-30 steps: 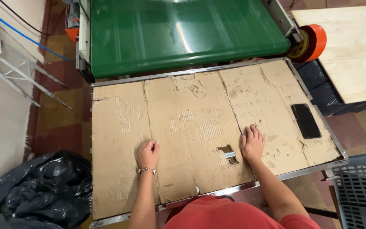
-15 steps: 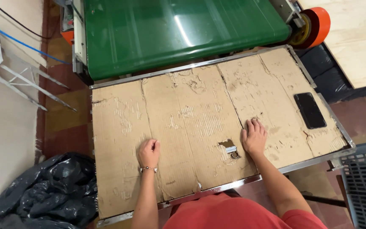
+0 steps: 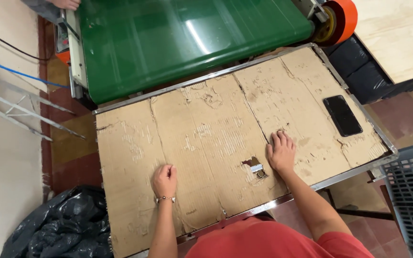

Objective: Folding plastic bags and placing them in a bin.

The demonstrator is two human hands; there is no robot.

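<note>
Head view, left hand (image 3: 165, 180) fisted, right hand (image 3: 281, 152) flat, fingers together, both on cardboard sheet (image 3: 206, 143) lying left-right

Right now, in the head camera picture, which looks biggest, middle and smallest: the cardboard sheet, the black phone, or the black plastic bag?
1. cardboard sheet, clearly the largest.
2. black plastic bag, partly cut off by the picture's edge.
3. black phone, the smallest.

It was a workshop: a green conveyor (image 3: 187, 43) fed a metal-framed table (image 3: 359, 172) covered in worn cardboard (image 3: 206, 138).

Head camera looks steeply down (close) at cardboard (image 3: 206, 143).
</note>
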